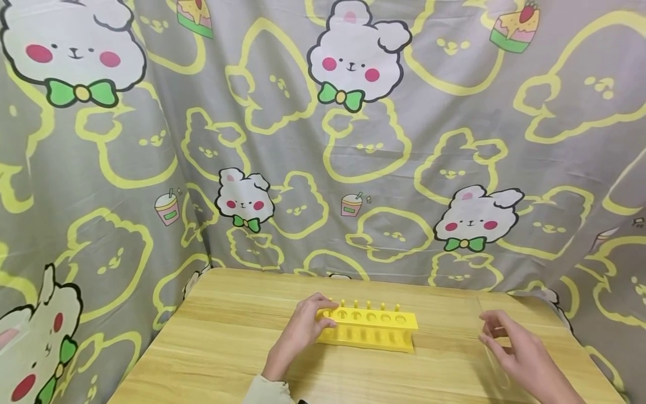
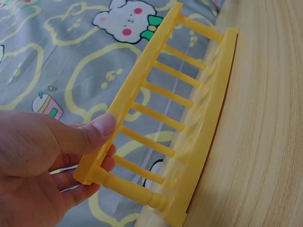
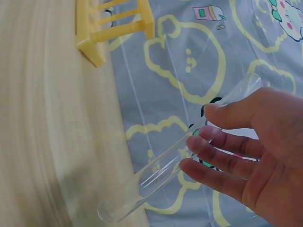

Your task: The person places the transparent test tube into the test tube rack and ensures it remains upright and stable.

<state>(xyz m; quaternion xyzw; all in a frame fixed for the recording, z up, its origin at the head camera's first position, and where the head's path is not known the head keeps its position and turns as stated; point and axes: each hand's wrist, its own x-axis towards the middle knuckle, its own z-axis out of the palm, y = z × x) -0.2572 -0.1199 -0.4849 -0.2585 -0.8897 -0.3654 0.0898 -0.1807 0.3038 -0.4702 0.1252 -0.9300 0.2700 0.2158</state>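
Note:
A yellow test tube rack [image 1: 370,325] stands upright on the wooden table, with a row of round holes along its top and pegs behind them. My left hand [image 1: 303,325] grips the left end of its top bar, thumb on the near side, as the left wrist view shows with the rack [image 2: 208,118]. Off to the right, my right hand [image 1: 520,348] pinches a clear test tube [image 3: 161,175] between thumb and fingertips. That tube slants, its rounded end pointing down toward the table and its other end up by the thumb. No tube shows in the rack.
Beneath the rack lies a light wood-grain table [image 1: 212,336]. A grey curtain [image 1: 373,146] printed with yellow outlines and white rabbits hangs behind the table and along its sides.

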